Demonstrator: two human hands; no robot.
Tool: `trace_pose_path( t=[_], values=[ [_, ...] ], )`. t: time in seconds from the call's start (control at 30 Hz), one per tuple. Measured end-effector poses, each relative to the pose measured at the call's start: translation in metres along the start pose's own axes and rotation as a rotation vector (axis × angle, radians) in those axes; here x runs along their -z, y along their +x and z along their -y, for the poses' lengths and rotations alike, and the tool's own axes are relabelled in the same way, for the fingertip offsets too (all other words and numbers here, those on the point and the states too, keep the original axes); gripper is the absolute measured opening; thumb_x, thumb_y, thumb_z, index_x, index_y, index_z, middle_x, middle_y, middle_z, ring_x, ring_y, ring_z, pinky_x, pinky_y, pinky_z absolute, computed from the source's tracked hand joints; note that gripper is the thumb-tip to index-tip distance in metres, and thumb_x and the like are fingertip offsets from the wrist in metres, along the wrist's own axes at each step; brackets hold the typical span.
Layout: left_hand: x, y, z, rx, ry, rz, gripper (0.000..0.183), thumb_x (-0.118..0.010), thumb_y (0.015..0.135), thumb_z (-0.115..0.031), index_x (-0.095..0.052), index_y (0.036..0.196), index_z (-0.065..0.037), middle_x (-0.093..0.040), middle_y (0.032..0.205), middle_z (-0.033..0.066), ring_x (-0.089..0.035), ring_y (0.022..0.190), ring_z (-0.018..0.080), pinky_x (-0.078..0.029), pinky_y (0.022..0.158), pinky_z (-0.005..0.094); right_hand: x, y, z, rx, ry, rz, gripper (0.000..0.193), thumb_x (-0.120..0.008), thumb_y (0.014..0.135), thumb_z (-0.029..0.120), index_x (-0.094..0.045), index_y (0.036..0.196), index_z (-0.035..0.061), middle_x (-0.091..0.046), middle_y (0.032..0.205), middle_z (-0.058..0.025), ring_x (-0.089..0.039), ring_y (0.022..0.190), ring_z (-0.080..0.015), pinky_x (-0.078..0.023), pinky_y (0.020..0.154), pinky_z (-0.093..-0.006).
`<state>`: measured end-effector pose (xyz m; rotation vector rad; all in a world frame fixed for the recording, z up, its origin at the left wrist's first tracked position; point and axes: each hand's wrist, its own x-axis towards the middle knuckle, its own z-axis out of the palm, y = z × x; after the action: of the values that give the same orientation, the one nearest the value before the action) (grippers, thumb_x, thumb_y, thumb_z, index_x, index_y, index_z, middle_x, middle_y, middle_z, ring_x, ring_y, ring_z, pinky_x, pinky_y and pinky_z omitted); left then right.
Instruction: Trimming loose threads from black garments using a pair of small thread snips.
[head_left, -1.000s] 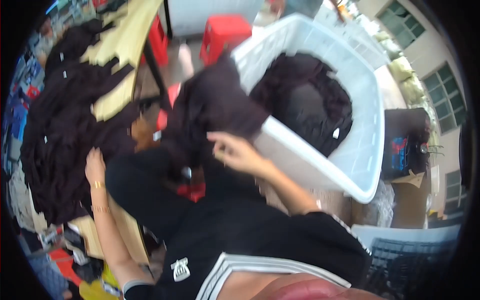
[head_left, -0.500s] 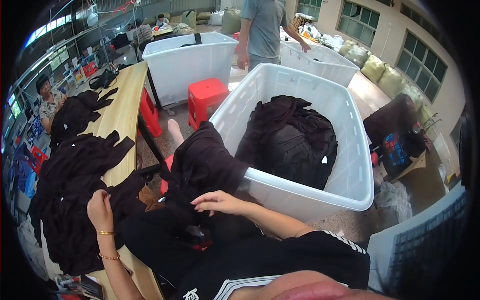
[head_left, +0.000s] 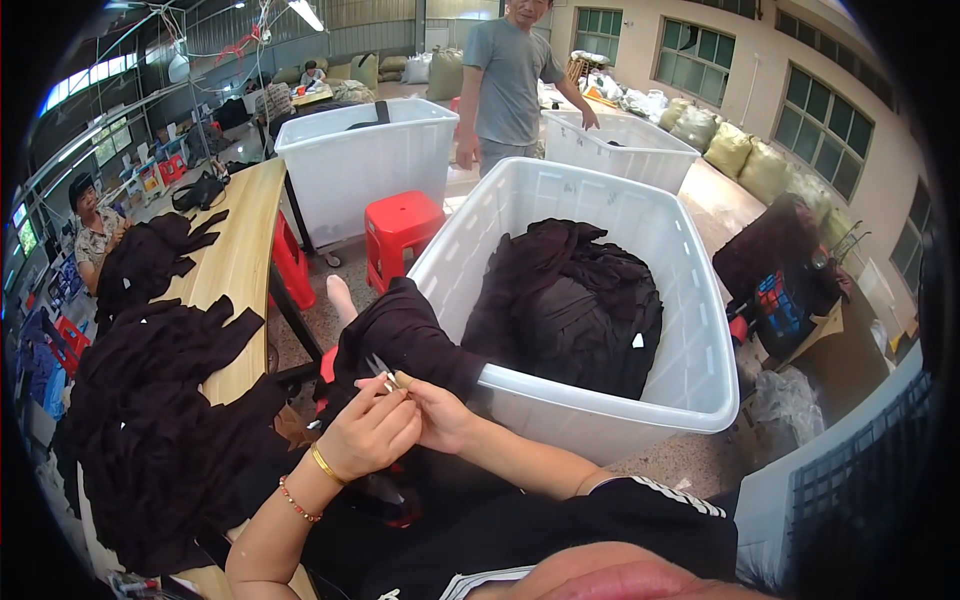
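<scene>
My left hand [head_left: 370,432] and my right hand [head_left: 442,415] meet in front of my lap, fingers closed against each other. Small pointed metal blades, like thread snips [head_left: 376,365], stick up from between the fingertips, seemingly from my right hand. The left fingers are pinched beside them, and what they hold is hidden. Just beyond, a dark garment [head_left: 405,330] hangs over the near left corner of a white plastic bin [head_left: 590,395]. More dark clothing [head_left: 590,305] is heaped inside the bin.
Dark garments [head_left: 160,400] cover much of the wooden table [head_left: 235,240] on my left. Red stools [head_left: 402,215] stand between the table and another white bin [head_left: 370,165]. A person in a grey shirt [head_left: 508,90] stands behind my bin; another person [head_left: 95,225] sits beyond the table.
My left hand has come from over the table to the right and joined my right hand. Metal blades now show between the fingers. The view has shifted slightly.
</scene>
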<state>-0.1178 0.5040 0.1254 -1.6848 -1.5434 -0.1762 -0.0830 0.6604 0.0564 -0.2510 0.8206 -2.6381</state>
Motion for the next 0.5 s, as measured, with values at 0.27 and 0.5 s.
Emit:
trace_pose_path(
  t=[0.27, 0.5],
  values=[
    [-0.001, -0.007, -0.015, 0.008, -0.038, 0.005, 0.009, -0.06, 0.077, -0.012, -0.064, 0.084, -0.007, -0.064, 0.091, 0.0034, -0.065, 0.094, 0.0183, -0.045, 0.103, 0.0428, -0.002, -0.017, -0.004, 0.02, -0.026, 0.021, 0.048, -0.029, 0.104, 0.032, -0.041, 0.143, 0.0056, -0.063, 0.122, -0.006, -0.06, 0.11, -0.0156, -0.045, 0.099, -0.0322],
    [0.001, -0.015, 0.0, 0.111, -0.018, 0.102, 0.024, -0.063, 0.083, -0.012, -0.068, 0.107, -0.011, -0.06, 0.121, 0.0066, -0.056, 0.119, 0.0235, -0.033, 0.109, 0.0547, 0.013, -0.01, 0.006, 0.343, -0.469, -0.358, 0.036, -0.051, 0.1, 0.029, -0.054, 0.13, 0.011, -0.067, 0.097, -0.0035, -0.065, 0.085, -0.0126, -0.053, 0.074, -0.0245]
  ],
)
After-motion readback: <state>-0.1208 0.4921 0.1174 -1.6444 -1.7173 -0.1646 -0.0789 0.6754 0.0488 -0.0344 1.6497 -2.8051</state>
